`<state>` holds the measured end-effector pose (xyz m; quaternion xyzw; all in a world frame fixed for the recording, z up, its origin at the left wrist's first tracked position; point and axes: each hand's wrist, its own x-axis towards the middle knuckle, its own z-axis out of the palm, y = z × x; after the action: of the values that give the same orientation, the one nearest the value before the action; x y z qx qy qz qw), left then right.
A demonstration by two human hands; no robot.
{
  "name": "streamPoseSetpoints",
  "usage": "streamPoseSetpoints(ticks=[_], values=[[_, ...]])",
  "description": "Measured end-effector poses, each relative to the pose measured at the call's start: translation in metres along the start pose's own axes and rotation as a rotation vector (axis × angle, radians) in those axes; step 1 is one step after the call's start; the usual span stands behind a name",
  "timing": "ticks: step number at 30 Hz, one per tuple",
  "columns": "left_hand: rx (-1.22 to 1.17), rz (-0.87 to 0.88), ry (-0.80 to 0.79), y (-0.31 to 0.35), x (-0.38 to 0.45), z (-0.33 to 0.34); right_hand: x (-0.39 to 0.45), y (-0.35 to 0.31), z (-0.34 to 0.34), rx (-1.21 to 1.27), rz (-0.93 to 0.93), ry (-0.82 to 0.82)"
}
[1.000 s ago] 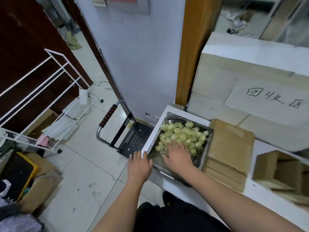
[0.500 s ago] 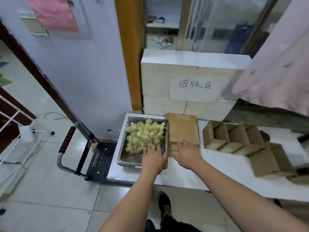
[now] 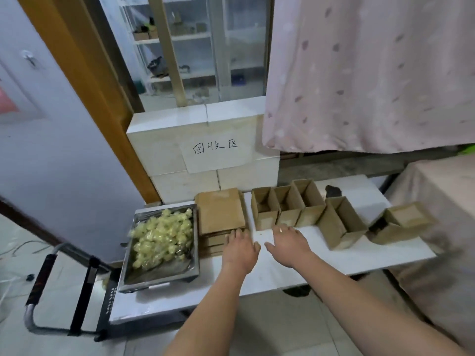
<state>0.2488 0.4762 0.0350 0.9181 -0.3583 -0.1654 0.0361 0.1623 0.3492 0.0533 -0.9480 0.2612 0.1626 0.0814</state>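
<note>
As left hand (image 3: 240,249) touches cardboard stack (image 3: 221,211), right hand (image 3: 289,242) hovers — fingers spread.

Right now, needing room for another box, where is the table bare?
Bare: the front strip of the white table, right of the right hand, before the open cardboard boxes; its far right corner. Crowded: left end, metal tray beside flat cardboard stack.

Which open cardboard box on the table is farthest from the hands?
The box at the row's right end; the other four stand nearer the left hand and right hand.
</note>
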Motion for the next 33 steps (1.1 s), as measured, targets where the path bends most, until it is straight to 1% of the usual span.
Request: streamPoseSetpoints(ticks=[2, 6, 9, 14, 19, 26, 33], values=[[0.024, 0.017, -0.007, 0.04, 0.008, 0.006, -0.003, 0.04, 0.0, 0.022, 0.005, 0.011], [0.049, 0.056, -0.055, 0.127, 0.02, 0.025, -0.013, 0.131, -0.004, 0.068, 0.052, -0.02], [0.061, 0.074, -0.062, 0.186, 0.033, 0.037, -0.021, 0.196, -0.009, 0.067, 0.076, -0.046], [0.093, 0.154, -0.093, 0.267, 0.039, 0.05, -0.038, 0.28, -0.01, 0.084, 0.148, -0.019], [0.105, 0.255, -0.103, 0.326, 0.055, 0.055, -0.047, 0.337, -0.007, 0.134, 0.219, -0.001], [0.133, 0.376, -0.119, 0.392, 0.086, 0.064, -0.048, 0.396, -0.002, 0.193, 0.314, 0.017], [0.121, 0.408, -0.14, 0.438, 0.146, 0.081, -0.011, 0.447, -0.008, 0.145, 0.339, -0.009]])
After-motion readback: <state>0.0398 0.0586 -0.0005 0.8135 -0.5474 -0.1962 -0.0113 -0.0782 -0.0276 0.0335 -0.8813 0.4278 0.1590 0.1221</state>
